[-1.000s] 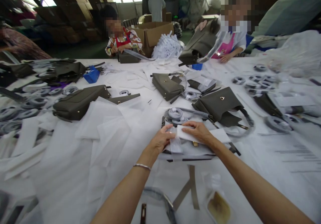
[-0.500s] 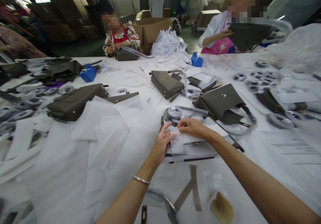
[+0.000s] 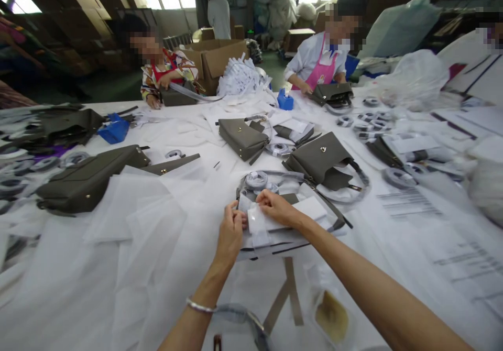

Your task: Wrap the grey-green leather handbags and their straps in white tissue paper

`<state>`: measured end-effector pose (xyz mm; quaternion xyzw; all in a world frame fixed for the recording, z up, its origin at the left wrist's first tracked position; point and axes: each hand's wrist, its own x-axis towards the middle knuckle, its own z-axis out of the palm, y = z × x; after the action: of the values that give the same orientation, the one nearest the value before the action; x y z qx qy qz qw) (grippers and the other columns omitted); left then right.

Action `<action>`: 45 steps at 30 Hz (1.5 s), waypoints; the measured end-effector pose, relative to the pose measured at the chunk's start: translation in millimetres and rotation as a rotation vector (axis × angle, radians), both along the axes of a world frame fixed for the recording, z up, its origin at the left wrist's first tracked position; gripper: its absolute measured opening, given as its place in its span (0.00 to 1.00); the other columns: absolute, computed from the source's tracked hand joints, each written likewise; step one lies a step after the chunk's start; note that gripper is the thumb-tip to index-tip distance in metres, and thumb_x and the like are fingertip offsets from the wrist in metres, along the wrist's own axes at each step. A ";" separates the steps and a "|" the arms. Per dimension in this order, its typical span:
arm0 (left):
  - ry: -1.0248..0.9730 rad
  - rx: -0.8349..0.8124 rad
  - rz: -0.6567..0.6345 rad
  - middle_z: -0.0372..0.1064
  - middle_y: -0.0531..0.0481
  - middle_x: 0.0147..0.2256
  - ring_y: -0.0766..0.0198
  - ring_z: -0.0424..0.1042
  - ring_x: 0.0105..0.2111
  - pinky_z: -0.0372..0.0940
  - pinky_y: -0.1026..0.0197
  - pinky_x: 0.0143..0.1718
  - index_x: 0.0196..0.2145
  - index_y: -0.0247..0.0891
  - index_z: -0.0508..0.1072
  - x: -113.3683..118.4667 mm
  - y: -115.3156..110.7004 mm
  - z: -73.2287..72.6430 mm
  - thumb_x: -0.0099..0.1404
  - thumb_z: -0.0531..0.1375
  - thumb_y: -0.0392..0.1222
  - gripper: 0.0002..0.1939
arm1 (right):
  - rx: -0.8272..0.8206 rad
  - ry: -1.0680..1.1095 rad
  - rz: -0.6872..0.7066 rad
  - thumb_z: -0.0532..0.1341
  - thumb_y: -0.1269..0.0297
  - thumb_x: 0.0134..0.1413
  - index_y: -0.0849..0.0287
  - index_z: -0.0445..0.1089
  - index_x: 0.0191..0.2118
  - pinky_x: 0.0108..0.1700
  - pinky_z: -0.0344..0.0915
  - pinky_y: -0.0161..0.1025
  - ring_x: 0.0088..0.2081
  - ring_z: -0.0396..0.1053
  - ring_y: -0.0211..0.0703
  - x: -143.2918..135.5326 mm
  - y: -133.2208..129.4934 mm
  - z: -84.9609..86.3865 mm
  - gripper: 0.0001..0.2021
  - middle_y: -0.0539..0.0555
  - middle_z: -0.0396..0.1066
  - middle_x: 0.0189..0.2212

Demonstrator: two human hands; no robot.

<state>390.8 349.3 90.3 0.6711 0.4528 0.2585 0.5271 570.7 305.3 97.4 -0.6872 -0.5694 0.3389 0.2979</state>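
Directly before me lies a dark olive handbag (image 3: 291, 198), partly covered by white wrapping sheet (image 3: 310, 209) and a clear plastic piece (image 3: 258, 226). My right hand (image 3: 277, 208) is over the bag, thumb and fingertips pinched on the white wrapping at its upper left. At the bag's left edge is my left hand (image 3: 231, 233), fingers loosely bent and apart, fingertips beside the plastic. A wrapped coiled strap (image 3: 256, 179) rests just beyond my right fingertips. What lies under the wrapping is hidden.
Olive handbags lie left (image 3: 94, 178), ahead (image 3: 243, 137) and right (image 3: 320, 157). White sheets (image 3: 133, 225) spread at left. Nearer me are brown strips (image 3: 290, 288) and a yellowish piece in plastic (image 3: 332, 317). Across the table, two people handle bags; blue holders (image 3: 285, 100) stand there.
My view has shifted right. My left fingers have drawn back from the plastic to the bag's left edge. The co-worker at far right has lowered a bag to the table.
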 end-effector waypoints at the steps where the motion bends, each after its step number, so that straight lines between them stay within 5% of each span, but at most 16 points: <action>1: 0.037 -0.020 -0.036 0.69 0.50 0.32 0.62 0.70 0.32 0.65 0.61 0.36 0.55 0.34 0.62 -1.2 4.0 1.4 0.65 0.50 0.37 0.20 | -0.010 0.024 0.004 0.54 0.75 0.53 0.58 0.63 0.41 0.32 0.59 0.32 0.30 0.67 0.38 2.0 1.9 -1.3 0.10 0.47 0.69 0.29; 4: 0.123 -0.063 -0.206 0.62 0.57 0.23 0.66 0.64 0.26 0.61 0.65 0.32 0.55 0.33 0.64 -4.0 12.9 5.7 0.58 0.53 0.31 0.25 | -0.023 0.043 0.007 0.55 0.77 0.50 0.58 0.65 0.39 0.31 0.58 0.32 0.29 0.66 0.37 2.0 5.1 -3.6 0.10 0.47 0.69 0.27; 7: 0.022 -0.297 -0.292 0.57 0.61 0.21 0.69 0.59 0.22 0.57 0.67 0.26 0.60 0.32 0.57 -5.3 15.9 6.2 0.58 0.53 0.34 0.32 | -0.018 -0.001 -0.005 0.56 0.77 0.48 0.57 0.67 0.38 0.35 0.57 0.34 0.32 0.67 0.39 -4.1 3.0 -2.8 0.11 0.48 0.71 0.30; 12: -0.087 -0.379 -0.215 0.55 0.64 0.19 0.73 0.53 0.17 0.48 0.70 0.19 0.59 0.31 0.56 -3.5 14.5 -3.8 0.51 0.59 0.38 0.37 | -0.023 -0.063 -0.008 0.56 0.76 0.50 0.56 0.69 0.43 0.37 0.57 0.36 0.36 0.69 0.41 -9.9 0.6 8.5 0.14 0.49 0.73 0.34; 17: -0.103 -0.425 -0.145 0.53 0.63 0.21 0.71 0.57 0.18 0.54 0.69 0.21 0.53 0.35 0.57 -11.1 19.0 -8.7 0.52 0.56 0.39 0.29 | 0.052 -0.121 0.029 0.58 0.74 0.51 0.56 0.71 0.43 0.42 0.61 0.38 0.39 0.70 0.43 4.4 -10.4 32.3 0.14 0.51 0.75 0.35; 20: 0.174 -0.119 -0.231 0.58 0.60 0.22 0.65 0.63 0.22 0.60 0.64 0.26 0.52 0.35 0.59 -19.0 21.9 3.1 0.57 0.54 0.36 0.24 | 0.153 -0.128 -0.135 0.59 0.69 0.53 0.56 0.73 0.40 0.47 0.62 0.40 0.43 0.71 0.45 27.9 -34.5 48.1 0.10 0.53 0.76 0.40; 23: 0.400 0.467 -0.234 0.69 0.48 0.37 0.56 0.70 0.39 0.65 0.54 0.43 0.53 0.38 0.63 -14.2 17.8 31.4 0.60 0.55 0.33 0.22 | 0.162 -0.115 -0.438 0.58 0.61 0.55 0.55 0.75 0.39 0.44 0.64 0.39 0.39 0.72 0.44 60.4 -64.3 58.2 0.10 0.52 0.77 0.38; 26: 0.355 0.820 -0.303 0.68 0.43 0.49 0.52 0.67 0.50 0.63 0.48 0.52 0.54 0.39 0.65 15.9 4.5 61.7 0.64 0.55 0.33 0.20 | 0.030 -0.147 -0.604 0.59 0.60 0.51 0.56 0.75 0.37 0.38 0.65 0.38 0.34 0.72 0.43 90.5 -85.0 57.6 0.10 0.51 0.77 0.32; 28: 0.258 0.874 -0.502 0.69 0.44 0.50 0.53 0.66 0.52 0.62 0.49 0.55 0.53 0.40 0.66 46.1 -7.6 69.7 0.66 0.56 0.34 0.17 | -0.065 -0.123 -0.606 0.60 0.61 0.48 0.57 0.75 0.35 0.34 0.64 0.36 0.33 0.72 0.43 103.3 -89.9 53.3 0.10 0.52 0.77 0.31; 30: 0.209 0.843 -0.694 0.67 0.44 0.54 0.53 0.64 0.57 0.59 0.48 0.59 0.54 0.40 0.66 74.0 -18.6 62.4 0.67 0.57 0.37 0.18 | -0.133 -0.095 -0.548 0.61 0.62 0.47 0.58 0.75 0.35 0.33 0.64 0.35 0.32 0.72 0.43 108.8 -89.1 49.5 0.10 0.52 0.77 0.31; 33: 0.171 0.610 -0.781 0.61 0.40 0.60 0.51 0.58 0.61 0.51 0.43 0.64 0.61 0.38 0.60 95.5 -26.8 31.5 0.68 0.58 0.42 0.25 | -0.231 -0.191 -0.409 0.62 0.66 0.45 0.58 0.75 0.36 0.32 0.63 0.34 0.33 0.73 0.42 106.9 -82.8 47.2 0.10 0.52 0.77 0.31; 37: -0.066 0.207 -0.634 0.61 0.38 0.60 0.52 0.61 0.60 0.53 0.47 0.63 0.61 0.36 0.59 90.1 -22.5 0.3 0.71 0.50 0.49 0.24 | -0.327 -0.344 -0.329 0.67 0.68 0.38 0.58 0.74 0.31 0.32 0.60 0.37 0.33 0.71 0.47 97.6 -73.5 45.0 0.09 0.54 0.75 0.29; 41: -0.202 0.031 -0.511 0.70 0.43 0.47 0.55 0.68 0.47 0.63 0.55 0.51 0.50 0.35 0.67 83.8 -16.7 -1.1 0.68 0.54 0.49 0.19 | -0.367 -0.320 -0.330 0.69 0.69 0.33 0.57 0.71 0.23 0.32 0.59 0.38 0.31 0.70 0.48 91.0 -64.0 40.2 0.07 0.53 0.72 0.22; 45: -0.197 -0.044 -0.489 0.68 0.51 0.35 0.61 0.66 0.36 0.62 0.62 0.37 0.40 0.36 0.68 84.0 -15.0 -1.2 0.66 0.55 0.54 0.17 | -0.419 -0.222 -0.338 0.69 0.70 0.29 0.57 0.68 0.19 0.28 0.58 0.37 0.25 0.67 0.43 86.3 -58.5 36.5 0.08 0.49 0.67 0.17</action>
<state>474.8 334.3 89.2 0.7206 0.2290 0.1776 0.6299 657.0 246.8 133.9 -0.8518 -0.3934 0.3175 0.1377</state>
